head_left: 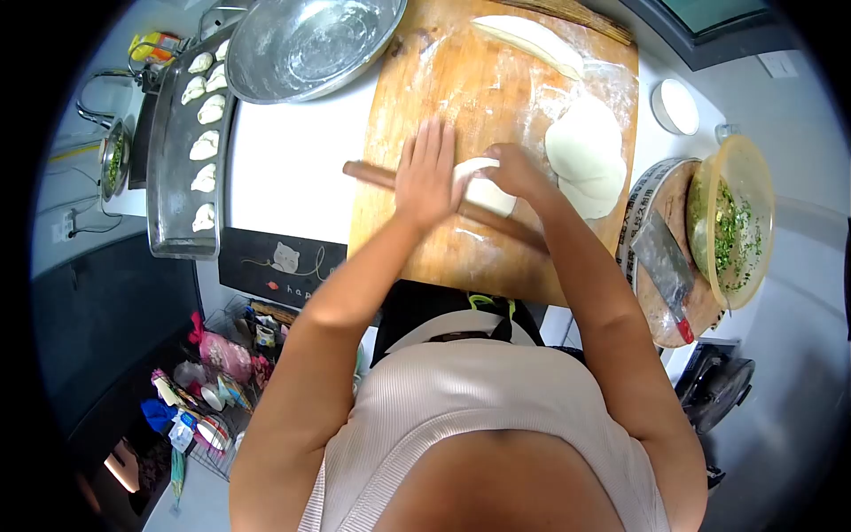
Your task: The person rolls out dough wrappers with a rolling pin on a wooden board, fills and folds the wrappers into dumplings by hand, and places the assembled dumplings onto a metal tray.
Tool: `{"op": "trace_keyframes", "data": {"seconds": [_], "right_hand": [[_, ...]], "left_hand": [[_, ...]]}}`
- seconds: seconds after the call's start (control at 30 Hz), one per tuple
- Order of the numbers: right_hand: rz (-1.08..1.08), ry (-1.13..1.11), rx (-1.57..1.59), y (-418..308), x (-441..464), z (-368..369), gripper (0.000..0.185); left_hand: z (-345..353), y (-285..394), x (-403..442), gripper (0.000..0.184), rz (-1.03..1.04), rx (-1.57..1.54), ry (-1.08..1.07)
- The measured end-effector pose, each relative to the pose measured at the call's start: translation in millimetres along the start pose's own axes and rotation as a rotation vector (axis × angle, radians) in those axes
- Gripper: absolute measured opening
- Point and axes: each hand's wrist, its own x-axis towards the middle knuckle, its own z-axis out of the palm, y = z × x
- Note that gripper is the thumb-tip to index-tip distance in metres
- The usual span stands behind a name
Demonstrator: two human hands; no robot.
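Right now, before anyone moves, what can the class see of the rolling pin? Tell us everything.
The rolling pin is a slim, brown, wooden-looking rod. It lies aslant over the floured board, its left end farther from the person than its right. The left hand lies flat across it, hiding a stretch. Pale dough shows along its far side; whether any runs beneath is unclear. The right forearm may hide its right tip.

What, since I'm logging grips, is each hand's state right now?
Left hand: open, laid flat across the rolling pin.
Right hand: closed, pinching the edge of the dough piece.
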Motion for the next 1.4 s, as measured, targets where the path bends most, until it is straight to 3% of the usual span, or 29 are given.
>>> {"op": "trace_keyframes", "data": {"seconds": [0.07,0.17,0.27,0.37,0.4,0.47,0.53,0.67,0.77,0.87,0.97,1.0,1.07,1.13,1.27,1.4], "right_hand": [[0.018,0.182,0.031,7,-9,4,0.041],[0.231,-0.009,0.276,7,-32,-20,0.041],[0.296,-0.409,0.335,4,-45,-40,0.040],[0.025,-0.107,0.002,4,-31,-28,0.048],[0.024,0.052,-0.025,14,-22,-11,0.046],[0.064,0.070,0.020,-8,-19,-16,0.045],[0.056,0.025,0.060,-11,-11,-19,0.045],[0.108,0.285,0.096,20,-12,-7,0.039],[0.266,-0.087,0.242,20,-45,-47,0.041],[0.144,-0.357,0.228,43,-59,-50,0.037],[0.081,-0.102,-0.115,35,-44,-40,0.042],[0.057,0.066,-0.101,21,-47,-37,0.039],[0.154,0.023,-0.058,9,-38,-34,0.040],[0.209,-0.028,-0.033,2,-37,-39,0.039],[0.095,0.104,-0.015,41,-37,-18,0.039],[0.267,0.021,0.482,44,-46,-22,0.039]], "left_hand": [[-8,-5,-57,0.074,0.036,-0.018,-0.077],[-13,-6,-86,0.074,0.047,-0.038,-0.137],[-2,-2,-51,0.072,0.033,0.031,-0.111],[9,6,22,0.071,0.016,0.029,-0.010],[13,6,42,0.071,0.011,0.036,0.016],[19,7,65,0.071,0.006,0.053,0.069],[7,13,38,0.072,0.038,0.029,0.022],[-9,2,-65,0.079,0.127,0.020,-0.160],[-14,2,-84,0.078,0.077,-0.052,-0.230],[0,9,-39,0.073,0.050,0.078,-0.148],[20,15,34,0.072,0.012,0.099,0.019],[24,17,52,0.072,0.000,0.075,0.030],[25,17,79,0.073,-0.019,0.037,0.069],[12,21,52,0.074,0.046,0.000,0.031],[-8,9,-56,0.075,0.224,-0.042,-0.040],[-7,-17,-92,0.051,0.307,-0.132,-0.092]]}}
